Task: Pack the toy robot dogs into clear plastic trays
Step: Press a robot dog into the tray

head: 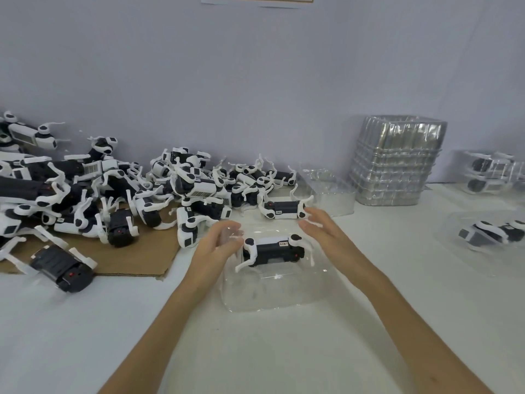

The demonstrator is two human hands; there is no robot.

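Lying on its side in a clear plastic tray (pixel 272 297) at frame centre is one toy robot dog (pixel 274 248), black-and-white body horizontal, white legs splayed toward the lower edge. The tray rests on a white table (pixel 284 351).

Hands are apart, one at each end of the dog. The left hand (pixel 220 240) sits at the tray's left rim with fingers loosely curved; motion blur and the clear plastic prevent telling whether it grips the rim or only touches it. The right hand (pixel 321 228) hovers over the tray's upper right corner, fingers straight and spread, holding nothing.

A second dog (pixel 284 209) lies just behind the tray, near the right fingertips. A large heap of unpacked dogs (pixel 113 183) fills the left of the frame, partly on a brown cardboard sheet (pixel 136 257). An empty clear tray (pixel 326 189) stands behind, right of centre. A tall stack of nested trays (pixel 397 163) stands at upper right against the wall. Packed trays (pixel 494 234) holding dogs lie at the far right edge, well apart from the hands.
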